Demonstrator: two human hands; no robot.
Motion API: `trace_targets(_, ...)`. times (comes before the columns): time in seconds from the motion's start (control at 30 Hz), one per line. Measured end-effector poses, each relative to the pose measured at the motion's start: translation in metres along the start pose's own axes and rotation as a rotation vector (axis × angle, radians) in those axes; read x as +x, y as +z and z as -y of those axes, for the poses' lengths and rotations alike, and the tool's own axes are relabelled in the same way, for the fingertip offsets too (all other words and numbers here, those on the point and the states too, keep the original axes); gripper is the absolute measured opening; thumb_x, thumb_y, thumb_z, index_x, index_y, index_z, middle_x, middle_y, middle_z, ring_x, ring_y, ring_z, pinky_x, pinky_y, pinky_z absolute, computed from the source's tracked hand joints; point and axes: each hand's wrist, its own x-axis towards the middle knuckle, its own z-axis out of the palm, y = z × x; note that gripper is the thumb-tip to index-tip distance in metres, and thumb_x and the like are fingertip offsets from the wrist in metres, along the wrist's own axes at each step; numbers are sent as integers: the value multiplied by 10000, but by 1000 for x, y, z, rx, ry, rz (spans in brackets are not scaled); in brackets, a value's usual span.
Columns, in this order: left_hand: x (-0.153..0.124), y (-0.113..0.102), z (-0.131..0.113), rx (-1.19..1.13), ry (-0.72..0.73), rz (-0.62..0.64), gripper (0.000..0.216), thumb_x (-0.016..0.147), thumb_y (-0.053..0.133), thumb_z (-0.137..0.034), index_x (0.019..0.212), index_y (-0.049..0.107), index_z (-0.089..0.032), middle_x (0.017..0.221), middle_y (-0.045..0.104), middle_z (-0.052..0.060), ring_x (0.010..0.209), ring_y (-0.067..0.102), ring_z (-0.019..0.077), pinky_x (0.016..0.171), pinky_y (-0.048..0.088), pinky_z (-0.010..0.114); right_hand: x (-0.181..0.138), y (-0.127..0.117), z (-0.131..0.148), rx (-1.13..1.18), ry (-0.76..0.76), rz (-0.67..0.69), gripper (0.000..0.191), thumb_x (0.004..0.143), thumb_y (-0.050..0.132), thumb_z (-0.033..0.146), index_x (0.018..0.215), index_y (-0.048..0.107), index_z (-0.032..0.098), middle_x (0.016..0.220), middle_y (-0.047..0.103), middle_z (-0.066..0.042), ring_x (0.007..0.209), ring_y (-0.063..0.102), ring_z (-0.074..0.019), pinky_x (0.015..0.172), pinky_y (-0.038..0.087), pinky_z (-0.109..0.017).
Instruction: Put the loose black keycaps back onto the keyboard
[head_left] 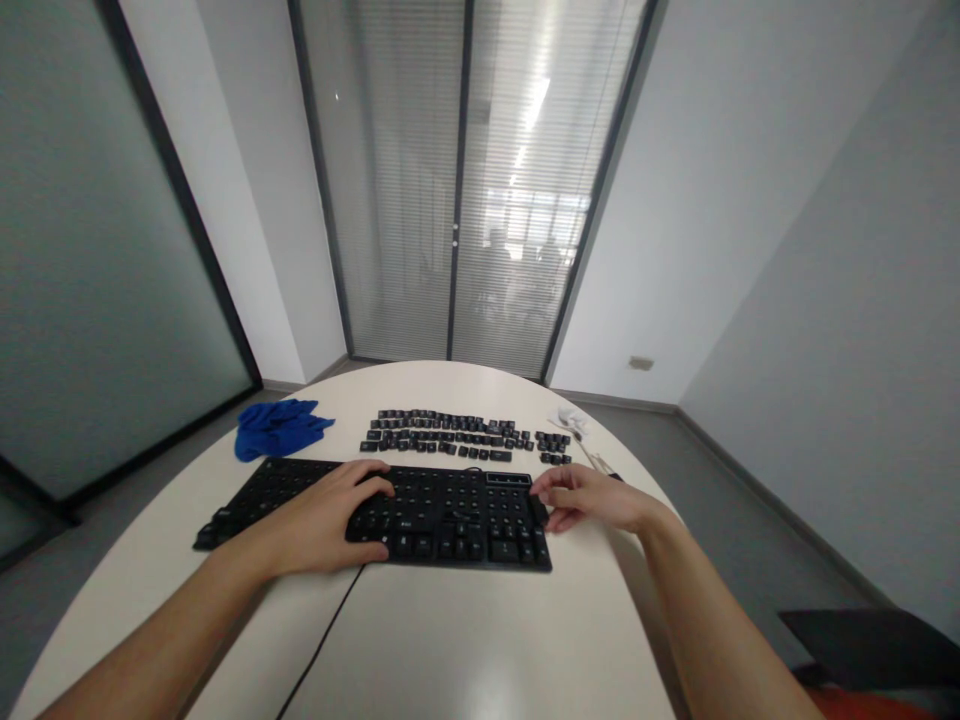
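Note:
A black keyboard point(457, 515) lies on the table, turned slightly, with many keys in place and a cable running toward me. My left hand point(337, 515) rests across its left and middle part, fingers and thumb spread over the keys. At the keyboard's right edge, my right hand point(574, 498) has its thumb and fingers drawn together at a small dark piece point(538, 509). Whether that piece is a loose part or belongs to the keyboard, I cannot tell. Behind the keyboard, loose black keycaps point(442, 437) lie in several rows, with a smaller group of keycaps point(553, 443) to their right.
A crumpled blue cloth point(277, 428) lies at the back left of the round white table point(480, 640). White crumpled material point(570, 420) and thin sticks point(598, 462) are at the back right. The black cable point(322, 640) crosses the near side. A dark chair part point(870, 645) stands at lower right.

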Motion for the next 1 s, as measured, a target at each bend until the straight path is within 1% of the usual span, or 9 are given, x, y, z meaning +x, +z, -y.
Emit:
trace_targets(0.17,0,-1,-2,-11,-12,-7,534,736,755,-487,1200,630,-255,1439,500,97,1298,515,329,1120,414,449,0,-1,0,-29,8,22,433,782,762,477,1039,612,163,808,727,-32,732,744,-164,706,599,-273)
trace_targets(0.37,0,-1,-3,-7,-10,-11,538,732,757,-497,1199,629,-262,1449,497,93,1300,515,332,1118,416,460,-2,1,2,-58,-10,17,429,787,749,498,1034,608,176,803,704,-15,714,734,-154,689,596,-267)
trace_targets(0.5,0,-1,-1,-2,-6,-8,537,731,761,-503,1192,632,-261,1440,505,90,1300,516,323,1120,417,443,-2,2,2,-104,-47,12,417,804,723,511,1024,643,166,751,672,2,688,710,-138,705,597,-278)
trace_targets(0.6,0,-1,-1,-3,-4,-5,536,732,761,-508,1191,632,-262,1448,498,88,1308,511,320,1123,416,438,-3,1,1,-102,-41,7,445,782,745,497,1061,676,157,804,673,-8,719,697,-134,766,595,-306)
trace_targets(0.7,0,-1,-1,-1,-17,-2,542,732,761,-509,1199,629,-267,1458,490,84,1315,504,324,1123,415,443,-7,-1,3,-81,-22,27,500,724,802,455,1111,681,162,896,689,-25,771,691,-142,819,579,-328)
trace_targets(0.77,0,-1,-1,0,-20,3,544,736,759,-508,1205,626,-266,1464,484,84,1315,505,324,1125,412,445,-10,-2,5,-101,-35,47,541,683,835,424,1132,682,165,916,696,-27,785,680,-150,812,565,-322)
trace_targets(0.87,0,-1,-1,-3,-12,2,542,741,757,-508,1205,624,-262,1459,482,87,1310,507,324,1130,405,447,-13,-4,7,-196,-77,54,579,658,844,418,1155,688,164,884,703,-23,747,651,-152,758,537,-304)
trace_targets(1.0,0,-1,-1,-12,-16,7,548,734,766,-497,1206,620,-259,1453,481,93,1310,502,328,1128,406,453,-11,-4,6,-257,-91,19,593,640,846,465,1126,691,161,1000,699,-55,723,623,-147,708,506,-293)
